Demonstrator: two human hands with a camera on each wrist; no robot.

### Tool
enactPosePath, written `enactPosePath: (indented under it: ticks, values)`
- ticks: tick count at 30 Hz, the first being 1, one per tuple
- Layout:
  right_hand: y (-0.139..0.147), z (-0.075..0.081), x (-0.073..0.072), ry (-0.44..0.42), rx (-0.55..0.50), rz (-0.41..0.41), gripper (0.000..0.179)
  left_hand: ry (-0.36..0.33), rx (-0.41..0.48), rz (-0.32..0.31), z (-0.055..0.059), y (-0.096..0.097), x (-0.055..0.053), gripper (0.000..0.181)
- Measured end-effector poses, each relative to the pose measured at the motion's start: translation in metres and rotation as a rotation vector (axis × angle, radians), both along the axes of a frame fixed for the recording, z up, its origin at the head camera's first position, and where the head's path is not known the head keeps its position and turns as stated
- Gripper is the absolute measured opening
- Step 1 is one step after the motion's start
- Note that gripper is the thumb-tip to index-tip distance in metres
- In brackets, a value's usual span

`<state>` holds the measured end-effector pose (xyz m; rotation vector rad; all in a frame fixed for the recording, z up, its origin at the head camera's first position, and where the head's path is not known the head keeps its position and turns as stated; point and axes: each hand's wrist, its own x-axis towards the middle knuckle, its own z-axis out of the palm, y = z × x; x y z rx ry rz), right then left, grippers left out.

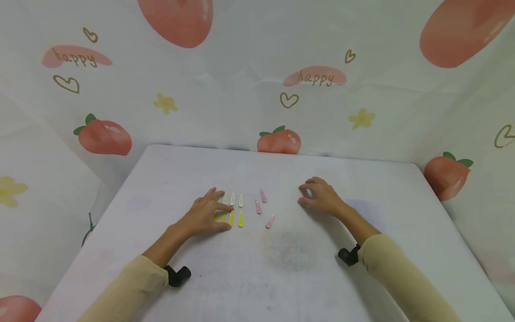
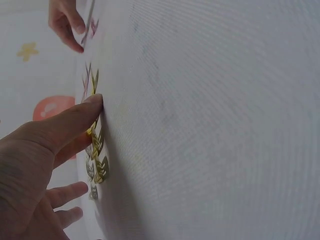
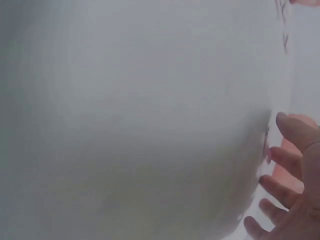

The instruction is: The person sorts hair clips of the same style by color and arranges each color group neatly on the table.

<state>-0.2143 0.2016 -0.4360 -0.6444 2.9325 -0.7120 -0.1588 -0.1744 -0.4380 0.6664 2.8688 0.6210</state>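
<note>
Head: worn up top, aimed forward and down, farthest back of the three; takes in most of the tabletop (image 1: 225, 290), patterned backdrop (image 1: 225, 85), left hand (image 1: 205, 214) and right hand (image 1: 322, 199). Left wrist: low, very near, turned sideways; looks across the tabletop past left hand in the foreground towards right hand, backdrop down the left side. Right wrist: also low, close, turned sideways; filled mostly with blurry tabletop, right hand cut by the right edge. Shared by head and left wrist: both hands plus hair clips (image 1: 241, 219). Shared by head and right wrist: right hand, tabletop.
</note>
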Motion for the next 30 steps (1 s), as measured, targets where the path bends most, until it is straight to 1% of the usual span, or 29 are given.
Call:
enactPosePath:
  ticks: [4,7,13,20,23,25,30]
  values:
    - [0.007,-0.002,0.002,0.013,0.004,-0.001,0.033,0.007,0.002,0.000,0.000,0.000,0.001,0.051]
    - [0.011,-0.003,0.004,0.008,0.007,-0.008,0.038,0.005,-0.003,-0.003,0.000,0.000,0.000,0.051]
    - [0.018,-0.005,0.012,0.021,0.016,0.012,0.036,0.011,-0.007,-0.006,-0.001,0.000,0.001,0.051]
    - [0.018,-0.003,0.023,0.026,0.018,0.035,0.034,0.018,-0.015,-0.007,0.000,-0.001,0.001,0.052]
    - [0.017,-0.002,0.026,0.027,0.013,0.040,0.035,0.021,-0.019,-0.009,0.000,-0.001,0.000,0.052]
    - [0.016,-0.002,0.026,0.032,0.013,0.021,0.037,0.022,-0.021,-0.008,0.000,-0.001,0.000,0.052]
    - [0.014,-0.004,0.023,0.057,0.018,-0.056,0.041,0.017,-0.015,-0.010,0.000,0.000,0.000,0.052]
